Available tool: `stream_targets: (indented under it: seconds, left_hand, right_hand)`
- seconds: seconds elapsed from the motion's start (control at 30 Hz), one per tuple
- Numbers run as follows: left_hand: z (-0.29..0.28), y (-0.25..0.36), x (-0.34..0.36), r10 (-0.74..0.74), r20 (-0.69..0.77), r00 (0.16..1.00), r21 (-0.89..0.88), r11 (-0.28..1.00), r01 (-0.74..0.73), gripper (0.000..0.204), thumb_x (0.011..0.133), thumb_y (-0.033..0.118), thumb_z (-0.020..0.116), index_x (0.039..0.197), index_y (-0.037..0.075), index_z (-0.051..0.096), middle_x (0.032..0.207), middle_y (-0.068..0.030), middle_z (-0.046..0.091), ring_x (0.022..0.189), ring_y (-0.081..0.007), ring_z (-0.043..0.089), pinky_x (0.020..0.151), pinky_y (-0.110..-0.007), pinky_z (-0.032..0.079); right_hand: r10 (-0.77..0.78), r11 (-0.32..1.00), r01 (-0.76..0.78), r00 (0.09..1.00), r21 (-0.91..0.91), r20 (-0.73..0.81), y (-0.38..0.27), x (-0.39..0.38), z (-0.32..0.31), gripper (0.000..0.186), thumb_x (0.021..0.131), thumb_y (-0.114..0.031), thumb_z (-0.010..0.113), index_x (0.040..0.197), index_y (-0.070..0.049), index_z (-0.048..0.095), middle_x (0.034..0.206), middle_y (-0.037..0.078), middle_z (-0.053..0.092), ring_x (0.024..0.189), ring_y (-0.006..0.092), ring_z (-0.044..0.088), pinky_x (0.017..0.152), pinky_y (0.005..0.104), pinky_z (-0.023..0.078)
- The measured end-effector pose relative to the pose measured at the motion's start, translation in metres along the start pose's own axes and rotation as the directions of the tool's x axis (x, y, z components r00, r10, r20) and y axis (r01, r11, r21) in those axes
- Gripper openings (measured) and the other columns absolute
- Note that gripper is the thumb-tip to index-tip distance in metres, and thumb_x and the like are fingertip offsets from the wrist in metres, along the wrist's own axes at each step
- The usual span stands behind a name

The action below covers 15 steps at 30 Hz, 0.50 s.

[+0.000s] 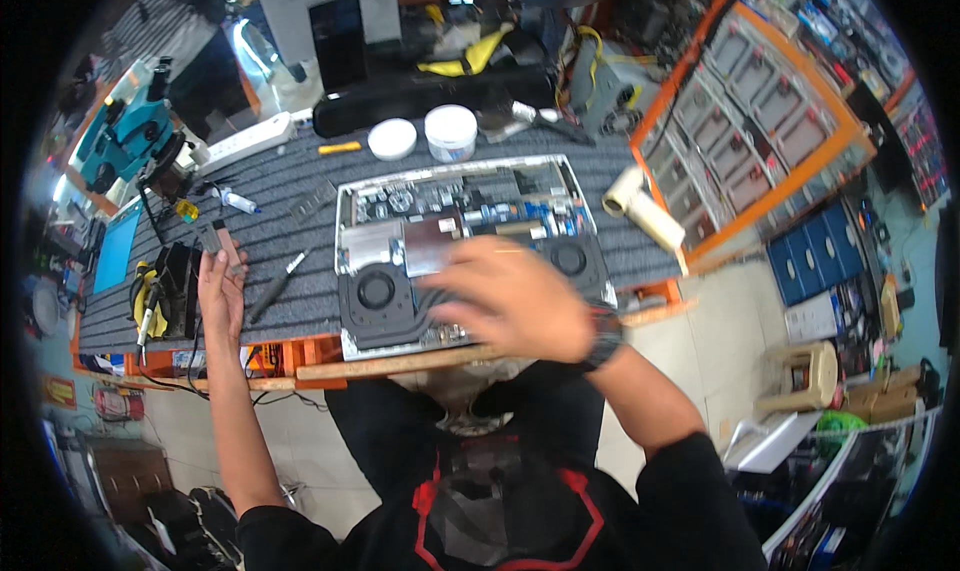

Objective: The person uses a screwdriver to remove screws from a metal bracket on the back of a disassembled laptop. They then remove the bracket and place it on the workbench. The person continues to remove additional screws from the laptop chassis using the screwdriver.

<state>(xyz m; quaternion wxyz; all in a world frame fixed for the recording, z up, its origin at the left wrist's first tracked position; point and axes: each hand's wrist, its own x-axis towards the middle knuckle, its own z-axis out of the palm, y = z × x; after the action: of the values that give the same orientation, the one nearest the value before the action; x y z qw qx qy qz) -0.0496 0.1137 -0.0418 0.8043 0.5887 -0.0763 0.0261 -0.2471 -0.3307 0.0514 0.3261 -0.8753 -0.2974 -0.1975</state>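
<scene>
An opened laptop (460, 206) lies bottom side up on a grey ribbed mat (290, 186), its fans, heat pipes and board exposed. My right hand (520, 296) hovers palm down over its near middle, fingers apart and blurred, with nothing seen in it. My left hand (222, 291) reaches out flat over the mat's left part. Its fingertips touch a small dark rectangular part (213, 234). A black pointed tool (275, 289) lies just right of that hand.
Behind the laptop stand a white tub (450, 131) and a white lid (391, 139). A power strip (250, 141) is at the back left, a black box (178, 289) beside my left hand. A tape roll (625, 193) and an orange-framed drawer cabinet (760, 121) are on the right.
</scene>
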Motion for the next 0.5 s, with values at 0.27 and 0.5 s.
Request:
stream_targets:
  seconds: [0.27,0.5]
  left_hand:
    - [0.022,0.000,0.001,-0.003,-0.003,1.000,0.075,0.997,0.003,0.046,0.100,0.025,0.069,0.140,0.007,0.053,0.125,-0.0086,0.065,0.104,-0.0170,0.066,0.088,-0.031,0.051]
    - [0.018,0.004,-0.003,0.010,-0.036,0.999,0.099,0.995,-0.007,0.046,0.101,0.027,0.068,0.139,0.007,0.053,0.125,-0.0098,0.065,0.102,-0.0168,0.066,0.087,-0.030,0.051]
  right_hand:
    - [0.598,0.751,-0.659,0.658,0.034,-0.457,0.084,-0.162,-0.073,0.027,0.102,-0.019,0.066,0.084,0.002,0.060,0.075,0.009,0.054,0.069,0.0187,0.051,0.065,0.0337,0.043]
    - [0.545,0.785,-0.618,0.722,-0.042,-0.426,0.080,-0.152,-0.062,0.021,0.099,-0.015,0.068,0.086,0.001,0.064,0.077,0.012,0.059,0.067,0.0245,0.055,0.064,0.0344,0.043]
